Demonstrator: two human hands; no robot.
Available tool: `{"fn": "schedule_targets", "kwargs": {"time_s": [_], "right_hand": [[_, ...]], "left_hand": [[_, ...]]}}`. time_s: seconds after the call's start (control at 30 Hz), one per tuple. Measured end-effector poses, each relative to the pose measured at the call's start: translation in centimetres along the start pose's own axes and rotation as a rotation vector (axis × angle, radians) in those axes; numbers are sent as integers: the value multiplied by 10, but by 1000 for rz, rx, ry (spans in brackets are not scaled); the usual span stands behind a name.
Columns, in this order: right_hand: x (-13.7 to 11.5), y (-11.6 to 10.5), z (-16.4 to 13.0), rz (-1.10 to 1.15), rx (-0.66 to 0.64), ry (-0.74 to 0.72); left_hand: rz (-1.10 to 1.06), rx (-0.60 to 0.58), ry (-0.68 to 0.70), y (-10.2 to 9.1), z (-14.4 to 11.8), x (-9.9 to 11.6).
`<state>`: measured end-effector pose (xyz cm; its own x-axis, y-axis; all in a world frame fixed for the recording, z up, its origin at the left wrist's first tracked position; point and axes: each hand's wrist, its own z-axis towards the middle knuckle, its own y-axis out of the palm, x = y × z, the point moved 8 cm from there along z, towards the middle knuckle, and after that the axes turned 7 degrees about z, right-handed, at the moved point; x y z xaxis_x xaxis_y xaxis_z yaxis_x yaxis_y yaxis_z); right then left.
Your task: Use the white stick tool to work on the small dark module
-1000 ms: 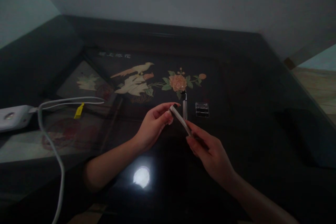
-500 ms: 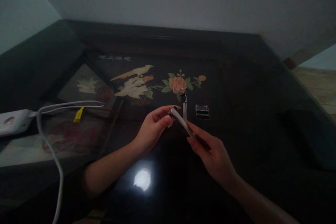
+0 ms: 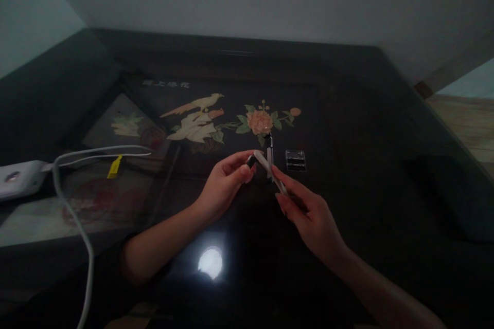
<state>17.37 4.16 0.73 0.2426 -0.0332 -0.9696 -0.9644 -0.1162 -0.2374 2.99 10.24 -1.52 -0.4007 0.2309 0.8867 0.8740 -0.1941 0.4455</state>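
Observation:
Over a dark glossy table [image 3: 347, 113], my two hands hold a slim white stick-like object [image 3: 268, 169] that slants from upper left to lower right. My left hand [image 3: 224, 187] pinches its upper end, where a small dark part [image 3: 250, 161] shows at the fingertips. My right hand [image 3: 309, 216] grips the lower end. Just behind the hands, a thin dark-and-silver piece [image 3: 269, 148] and a small clear rectangular case [image 3: 296, 160] lie on the table.
The tabletop carries an inlaid bird [image 3: 195, 115] and flower [image 3: 260, 122] picture. A white power adapter [image 3: 19, 179] with a white cable [image 3: 83, 236] and yellow tag [image 3: 115, 166] sits at the left. A lamp's reflection [image 3: 210, 262] glares near me. Light walls stand behind.
The hands have drifted slightly up and away from me. The white object's upper end has come a little apart from my left fingertips, and the dark part is now exposed there.

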Motion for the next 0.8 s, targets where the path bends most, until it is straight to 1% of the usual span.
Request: {"fn": "schedule_targets", "kwargs": {"time_s": [0.17,0.33,0.4,0.5,0.6,0.8], "right_hand": [[-6,6,-4,-8,-37,-58],[-13,12,-9,50,-83,-166],[-15,13,-9,68,-85,-191],[-16,9,-7,57,-56,-219],[-13,5,-3,36,-20,-216],[-6,-2,3,30,23,-164]], "left_hand": [[-16,3,-3,0,1,-1],[-20,4,2,-1,1,-2],[-17,-5,8,-1,0,-1],[-6,-31,10,1,0,0],[5,-48,-3,2,0,-1],[-20,-36,4,1,1,-2]]}}
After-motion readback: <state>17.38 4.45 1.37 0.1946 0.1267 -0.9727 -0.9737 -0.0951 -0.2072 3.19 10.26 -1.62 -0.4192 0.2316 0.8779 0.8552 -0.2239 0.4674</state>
